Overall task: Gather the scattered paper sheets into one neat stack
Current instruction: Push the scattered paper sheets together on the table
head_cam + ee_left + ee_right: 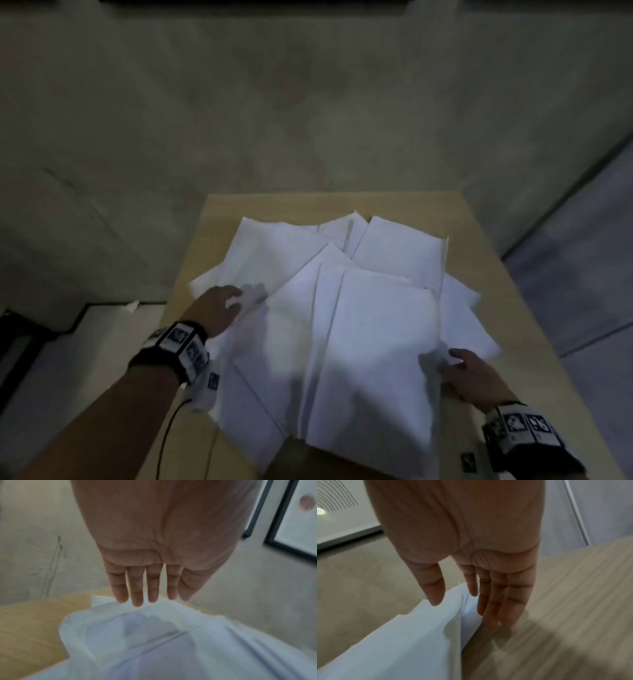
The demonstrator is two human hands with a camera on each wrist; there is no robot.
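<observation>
Several white paper sheets (342, 308) lie fanned and overlapping on a light wooden table (486, 274). My left hand (222, 308) hovers over the pile's left side with straight fingers (137, 595), holding nothing; the sheets (154, 635) lie just below them. My right hand (469, 373) is at the pile's right edge. In the right wrist view its fingers (505, 601) are straight and reach down beside and under the raised edge of the sheets (419, 635), with the thumb over the top sheet.
The table stands on a grey concrete floor (274, 102). A black-framed white panel (41, 342) lies low at the left. A pale wall or panel (582, 257) rises at the right. A thin cable (168, 442) hangs by my left forearm.
</observation>
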